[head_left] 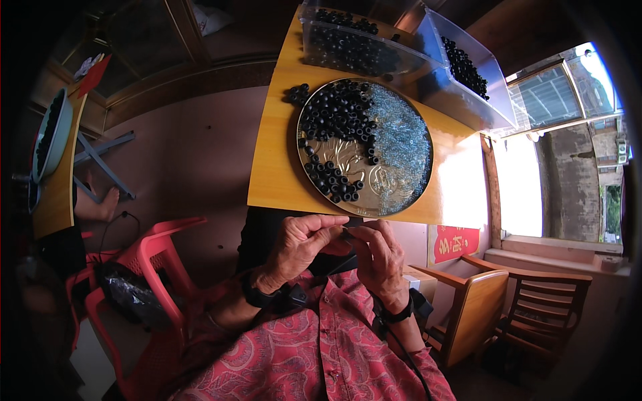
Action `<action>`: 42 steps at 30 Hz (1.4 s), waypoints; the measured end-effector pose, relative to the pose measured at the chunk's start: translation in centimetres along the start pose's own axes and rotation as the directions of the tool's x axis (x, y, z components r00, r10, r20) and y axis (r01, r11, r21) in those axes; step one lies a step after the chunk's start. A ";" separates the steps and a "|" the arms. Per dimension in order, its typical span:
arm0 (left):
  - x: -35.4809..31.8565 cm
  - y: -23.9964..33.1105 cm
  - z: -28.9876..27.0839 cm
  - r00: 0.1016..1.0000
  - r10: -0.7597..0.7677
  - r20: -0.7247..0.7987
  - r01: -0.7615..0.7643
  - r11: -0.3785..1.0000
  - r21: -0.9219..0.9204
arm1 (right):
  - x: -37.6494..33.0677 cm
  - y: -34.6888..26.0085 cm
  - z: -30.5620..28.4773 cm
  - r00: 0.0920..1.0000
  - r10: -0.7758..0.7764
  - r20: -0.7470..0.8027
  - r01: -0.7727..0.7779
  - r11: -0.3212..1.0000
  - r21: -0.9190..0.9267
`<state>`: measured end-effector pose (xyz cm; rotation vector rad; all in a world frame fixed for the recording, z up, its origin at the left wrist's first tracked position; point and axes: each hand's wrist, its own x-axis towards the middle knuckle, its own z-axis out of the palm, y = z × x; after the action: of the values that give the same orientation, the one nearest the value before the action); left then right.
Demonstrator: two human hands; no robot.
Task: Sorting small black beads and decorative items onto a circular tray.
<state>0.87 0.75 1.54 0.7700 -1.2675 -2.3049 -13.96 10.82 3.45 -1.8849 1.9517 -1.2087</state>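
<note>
A small dark piece (348,230) is pinched between the fingertips of both hands, just below the near edge of the wooden table (274,167); it is too small to say what it is. The left hand (301,247) curls its fingers around it from the left side, and the right hand (378,257) closes thumb and forefinger on it from the right, so the two hands touch each other at the tips. Both wrists carry a black band with a cable.

Just above the hands, on the table, lies a round metal tray (348,160). Its left part holds many small black rings (338,117), its right part a heap of tiny silvery-blue metal parts (401,144). Further back stand two clear plastic boxes (361,47) with more black rings. A red plastic chair (157,257) stands at the left, a wooden chair (535,301) at the right.
</note>
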 end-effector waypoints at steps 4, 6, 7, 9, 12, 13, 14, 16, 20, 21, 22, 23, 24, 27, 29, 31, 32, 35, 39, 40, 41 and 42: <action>0.0 -0.3 0.4 1.000 0.012 -0.019 -0.012 1.000 -0.023 | -0.2 0.3 0.1 0.998 -0.032 0.050 0.033 0.999 -0.026; 0.0 -0.4 0.6 0.999 0.026 -0.031 -0.026 1.000 -0.008 | -0.3 0.4 0.4 0.997 -0.037 0.063 0.039 0.999 -0.026; 0.0 -0.4 0.6 0.998 0.039 -0.042 -0.038 0.999 0.007 | -0.3 0.4 0.5 0.996 -0.042 0.076 0.044 0.999 -0.027; 0.1 -1.1 0.4 0.999 0.034 -0.036 -0.033 0.999 0.035 | -0.5 0.5 0.5 0.995 -0.031 0.090 0.034 0.999 -0.028; 0.1 -1.1 0.3 1.000 0.016 -0.026 -0.015 0.998 0.068 | -0.7 0.4 0.7 0.994 -0.006 0.108 0.010 0.999 -0.034; 0.1 -1.0 0.3 1.000 0.003 -0.020 -0.001 0.997 0.073 | -0.8 0.4 0.7 0.994 0.009 0.110 -0.005 0.999 -0.041; 0.1 -1.1 0.2 1.000 0.004 -0.020 -0.002 0.997 0.073 | -0.8 0.3 0.7 0.994 0.008 0.110 -0.004 0.999 -0.042; 0.1 -1.4 0.1 1.000 -0.010 0.004 0.010 0.999 0.036 | -0.7 0.0 0.6 0.993 0.033 0.117 -0.025 0.998 -0.066; 0.1 -1.3 0.0 1.000 -0.001 0.008 0.001 0.997 0.074 | -0.9 0.1 0.6 0.994 0.021 0.109 -0.015 0.998 -0.063; 0.1 -1.3 0.1 1.000 0.018 0.017 -0.019 0.998 0.060 | -1.1 0.0 0.6 0.993 0.043 0.110 -0.036 0.998 -0.057; 0.0 -1.3 0.2 0.999 0.038 0.025 -0.039 0.998 0.045 | -1.2 0.0 0.6 0.992 0.064 0.111 -0.058 0.997 -0.050; 0.0 -1.1 0.2 0.999 0.037 0.027 -0.038 0.998 0.044 | -1.1 -0.2 0.4 0.992 0.065 0.111 -0.059 0.997 -0.052; 0.0 -0.9 0.1 0.999 0.019 0.048 -0.021 0.999 0.028 | -1.0 -0.5 0.2 0.989 0.095 0.109 -0.094 0.995 -0.020; 0.0 -0.3 -0.2 0.996 -0.027 0.085 0.033 0.997 -0.073 | -0.3 -1.9 -0.3 0.981 0.188 0.052 -0.192 0.976 0.105; 0.0 -0.2 -0.5 0.993 -0.055 0.106 0.071 0.985 -0.157 | -0.4 -1.9 -0.3 0.967 0.255 -0.001 -0.250 0.947 0.199; -0.1 -0.3 -0.8 0.990 -0.018 0.142 0.059 0.954 -0.292 | -1.1 -1.2 0.0 0.956 0.286 -0.061 -0.261 0.928 0.264; -0.1 -0.3 -0.9 0.985 0.010 0.172 0.054 0.930 -0.364 | -1.2 -1.1 0.1 0.956 0.288 -0.062 -0.262 0.928 0.265; -0.2 -0.4 -0.9 0.979 0.053 0.198 0.039 0.899 -0.435 | -1.2 -1.1 0.6 0.953 0.297 -0.052 -0.275 0.926 0.260; -0.3 -0.5 -1.0 0.971 0.081 0.225 0.036 0.879 -0.475 | -1.1 -1.3 0.6 0.955 0.292 -0.048 -0.268 0.923 0.277; -0.3 -0.5 -1.0 0.970 0.091 0.224 0.029 0.877 -0.479 | -1.1 -1.4 0.6 0.951 0.306 -0.034 -0.284 0.915 0.285; -0.4 -0.6 -1.0 0.970 0.100 0.222 0.020 0.875 -0.483 | -1.1 -1.4 0.6 0.951 0.306 -0.036 -0.284 0.915 0.286; -0.4 -0.5 -0.9 0.970 0.099 0.223 0.021 0.876 -0.482 | -1.2 -1.5 0.6 0.943 0.330 -0.036 -0.302 0.898 0.321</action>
<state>1.72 0.67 0.88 0.2933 -0.7204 -2.5804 -12.22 11.79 3.53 -1.3209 1.8804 -1.4160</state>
